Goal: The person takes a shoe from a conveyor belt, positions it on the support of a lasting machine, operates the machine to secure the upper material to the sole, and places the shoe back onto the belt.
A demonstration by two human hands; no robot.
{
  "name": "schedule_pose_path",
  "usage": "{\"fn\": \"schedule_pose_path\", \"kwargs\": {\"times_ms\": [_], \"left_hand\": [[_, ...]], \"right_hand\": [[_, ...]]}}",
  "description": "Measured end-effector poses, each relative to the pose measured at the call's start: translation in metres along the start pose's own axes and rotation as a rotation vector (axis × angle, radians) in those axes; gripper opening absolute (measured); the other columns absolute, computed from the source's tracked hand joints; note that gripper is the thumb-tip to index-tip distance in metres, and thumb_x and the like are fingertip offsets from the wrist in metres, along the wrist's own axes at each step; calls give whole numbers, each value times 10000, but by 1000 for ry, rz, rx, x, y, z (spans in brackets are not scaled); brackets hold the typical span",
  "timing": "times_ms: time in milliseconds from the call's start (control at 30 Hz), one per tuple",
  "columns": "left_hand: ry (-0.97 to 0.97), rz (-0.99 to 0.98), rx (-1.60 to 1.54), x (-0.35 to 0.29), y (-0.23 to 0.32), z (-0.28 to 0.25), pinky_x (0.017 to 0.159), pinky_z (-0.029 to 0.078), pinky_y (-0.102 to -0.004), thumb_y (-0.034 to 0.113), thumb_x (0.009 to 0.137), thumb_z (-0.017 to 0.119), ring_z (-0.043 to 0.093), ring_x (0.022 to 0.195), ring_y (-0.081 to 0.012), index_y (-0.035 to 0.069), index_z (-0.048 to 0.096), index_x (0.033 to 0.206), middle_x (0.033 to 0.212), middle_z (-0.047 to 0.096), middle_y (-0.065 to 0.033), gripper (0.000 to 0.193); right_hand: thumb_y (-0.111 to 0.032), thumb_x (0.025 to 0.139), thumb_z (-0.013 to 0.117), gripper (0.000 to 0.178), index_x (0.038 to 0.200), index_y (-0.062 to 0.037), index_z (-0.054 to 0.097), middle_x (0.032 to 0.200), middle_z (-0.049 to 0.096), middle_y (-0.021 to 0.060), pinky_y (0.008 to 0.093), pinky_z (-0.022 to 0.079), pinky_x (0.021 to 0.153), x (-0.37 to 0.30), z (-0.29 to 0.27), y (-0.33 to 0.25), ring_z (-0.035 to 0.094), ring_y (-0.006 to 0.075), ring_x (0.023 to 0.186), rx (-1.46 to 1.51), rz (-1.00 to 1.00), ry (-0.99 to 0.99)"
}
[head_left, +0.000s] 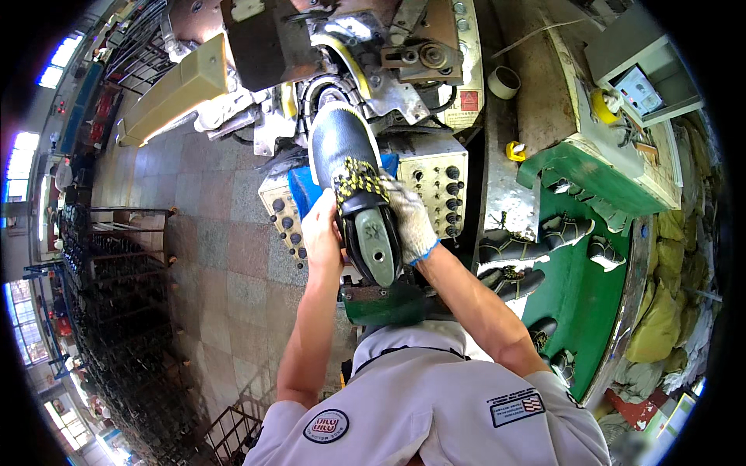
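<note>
Well, both sets of fingers are wrapped around one dark shoe [342, 144], a side each. My left hand [321, 233] is bare and grasps it by the left flank near the heel; my right hand [406, 216], in a pale work glove [412, 225] with a blue cuff edge, grasps the opposite side, most of its fingertips hidden from me. The shoe sits in front of my chest, its toe pointing away from me into the metal plates of a machine [373, 93]; whether the toe touches them I can't tell. Black and yellow laces [359, 179] cross its upper, and a grey-green foot form [376, 245] fills the heel opening, a small round hole facing me. Just beyond my right hand is a cream panel [435, 186] with a column of black knobs; another knobbed panel [284, 221] stands to the left. Farther right, more dark shoes [505, 248] lie near and on a green bench [579, 291]. Tiled floor [210, 217] spreads off to the left.
</note>
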State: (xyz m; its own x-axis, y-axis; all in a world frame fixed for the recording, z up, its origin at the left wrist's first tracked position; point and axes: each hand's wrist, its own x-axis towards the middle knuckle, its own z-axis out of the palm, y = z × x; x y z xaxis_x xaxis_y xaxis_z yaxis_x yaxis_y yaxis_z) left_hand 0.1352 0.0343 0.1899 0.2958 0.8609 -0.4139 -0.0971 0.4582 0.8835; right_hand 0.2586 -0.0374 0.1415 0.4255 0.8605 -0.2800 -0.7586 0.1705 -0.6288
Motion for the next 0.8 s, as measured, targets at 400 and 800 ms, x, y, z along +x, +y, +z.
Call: {"fn": "schedule_pose_path", "kwargs": {"times_ms": [400,800], "left_hand": [[-132,-233,-235,84,-32,-5,717,579,-344,585,1040,427,699,793,-198,73,663,1169,951,722,-81,578],[-181,-219,-46,89,0,-12,725,566,-330,615,1029,431,692,795,-175,36,683,1163,987,724,-87,645]], "right_hand": [[-125,1014,567,249,1192,-22,708,1083,723,38,268,516,861,80,-6,20,643,111,950,-365,-256,70],[-178,1035,565,286,1248,-18,668,1105,713,63,298,545,865,73,30,17,669,154,973,-21,-23,266]]}}
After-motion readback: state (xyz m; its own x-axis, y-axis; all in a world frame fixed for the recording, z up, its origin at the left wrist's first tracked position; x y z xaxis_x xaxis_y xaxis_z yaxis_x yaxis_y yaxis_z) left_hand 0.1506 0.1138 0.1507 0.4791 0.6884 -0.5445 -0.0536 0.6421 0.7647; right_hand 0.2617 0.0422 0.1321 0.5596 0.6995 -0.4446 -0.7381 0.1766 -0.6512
